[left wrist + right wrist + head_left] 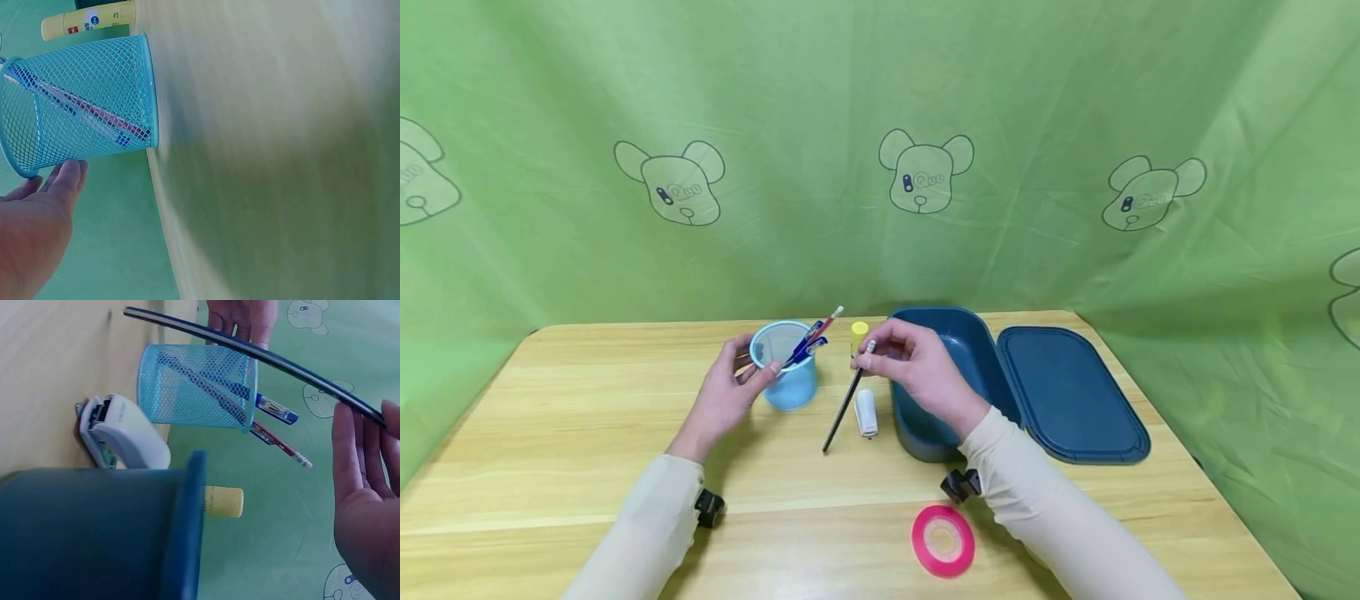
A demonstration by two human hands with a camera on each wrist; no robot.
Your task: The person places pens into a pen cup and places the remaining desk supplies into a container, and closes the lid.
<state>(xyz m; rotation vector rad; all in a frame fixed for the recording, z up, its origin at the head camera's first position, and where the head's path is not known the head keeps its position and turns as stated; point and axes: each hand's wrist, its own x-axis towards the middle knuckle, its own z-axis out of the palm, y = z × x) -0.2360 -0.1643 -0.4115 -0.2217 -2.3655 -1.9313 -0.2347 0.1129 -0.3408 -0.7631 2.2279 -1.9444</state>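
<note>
My right hand pinches a dark pencil near its white upper end. The pencil slants down to the left, its lower end over the table in front of the stapler. A light blue mesh pen holder stands upright to the left. My left hand holds it by its left side, thumb at the near rim and fingers round the side. Blue pens and a red pencil with a white eraser lean inside the mesh, their tops sticking out.
A white stapler and a yellow glue stick stand between the pen holder and a dark blue box. The box's lid lies folded out to the right. Nearer me lies a pink tape roll. A green curtain surrounds the wooden table.
</note>
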